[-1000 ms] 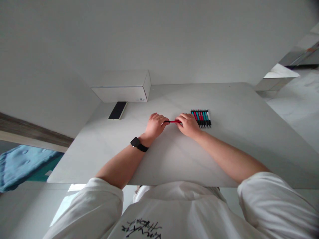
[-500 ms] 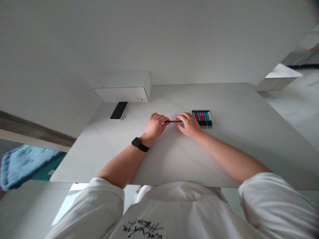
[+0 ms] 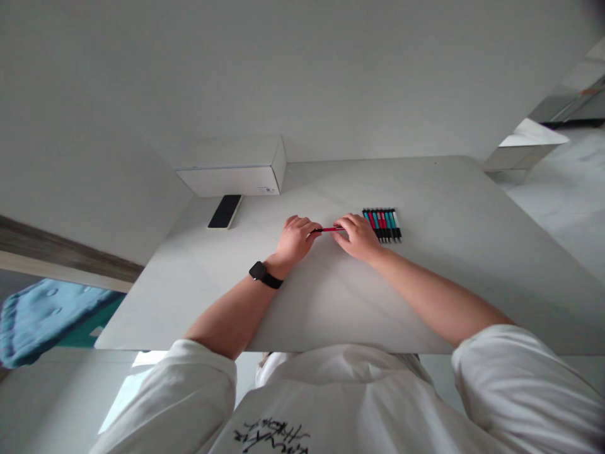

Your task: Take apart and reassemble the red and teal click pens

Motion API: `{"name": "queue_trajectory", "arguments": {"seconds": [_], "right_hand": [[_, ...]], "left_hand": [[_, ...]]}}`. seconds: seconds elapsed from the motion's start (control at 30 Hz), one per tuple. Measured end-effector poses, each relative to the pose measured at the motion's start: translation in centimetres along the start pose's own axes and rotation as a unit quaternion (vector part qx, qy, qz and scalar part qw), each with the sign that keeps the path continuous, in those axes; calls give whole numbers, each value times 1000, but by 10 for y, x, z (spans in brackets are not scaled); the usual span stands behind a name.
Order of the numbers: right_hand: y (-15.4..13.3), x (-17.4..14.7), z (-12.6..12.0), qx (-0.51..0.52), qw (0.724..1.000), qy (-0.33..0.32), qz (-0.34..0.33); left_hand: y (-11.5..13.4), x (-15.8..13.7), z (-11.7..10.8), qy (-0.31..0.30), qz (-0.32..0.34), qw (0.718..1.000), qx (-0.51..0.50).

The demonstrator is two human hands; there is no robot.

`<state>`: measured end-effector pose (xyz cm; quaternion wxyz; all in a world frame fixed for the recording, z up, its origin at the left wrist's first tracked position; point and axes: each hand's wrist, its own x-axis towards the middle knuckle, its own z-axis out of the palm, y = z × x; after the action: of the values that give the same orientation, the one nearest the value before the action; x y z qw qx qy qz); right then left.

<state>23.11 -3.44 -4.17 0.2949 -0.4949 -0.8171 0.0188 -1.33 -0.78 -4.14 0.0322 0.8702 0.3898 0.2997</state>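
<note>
A red pen with a black grip lies crosswise between my two hands, just over the table. My left hand pinches its black end. Around its other end the fingers of my right hand are closed, hiding the tip. Right beside my right hand, a row of pens with teal, red and white barrels lies side by side, black grips toward me. My right fingers and knuckles cover part of the row's left side.
A long white box stands at the back left of the white table. In front of it lies a phone, dark screen up. A blue tufted cushion is off the table's left side.
The red pen has tilted slightly, its right end now a little higher between my fingers. Both hands stay almost in place; the view has shifted slightly.
</note>
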Motion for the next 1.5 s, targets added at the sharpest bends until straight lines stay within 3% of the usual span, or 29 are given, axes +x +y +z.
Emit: {"name": "queue_trajectory", "arguments": {"seconds": [0.43,0.63,0.77,0.93,1.0,1.07,1.17,1.27,1.37,1.5], "right_hand": [[2,1,1,26,999,2,21],[10,4,2,129,990,16,57],[18,7,3,251,960,44,115],[27,10,7,421,879,66,215],[30,12,7,450,857,84,236],[34,14,5,449,852,95,251],[40,16,0,410,865,88,277],[44,15,-5,318,905,56,277],[40,11,-7,180,957,36,224],[30,7,-6,67,986,19,149]], "left_hand": [[-3,-1,3,7,-17,999,-28],[-3,-1,3,1,-17,999,-32],[-6,0,5,-18,11,999,-48],[-6,-1,5,-20,13,997,-78],[-5,-2,4,-21,10,996,-88],[-5,-3,2,-19,8,995,-93],[-7,-3,1,-4,-2,995,-101],[-8,-3,1,20,-22,993,-115],[-8,-3,0,30,-36,992,-121],[-6,-2,-1,25,-23,991,-132]]}}
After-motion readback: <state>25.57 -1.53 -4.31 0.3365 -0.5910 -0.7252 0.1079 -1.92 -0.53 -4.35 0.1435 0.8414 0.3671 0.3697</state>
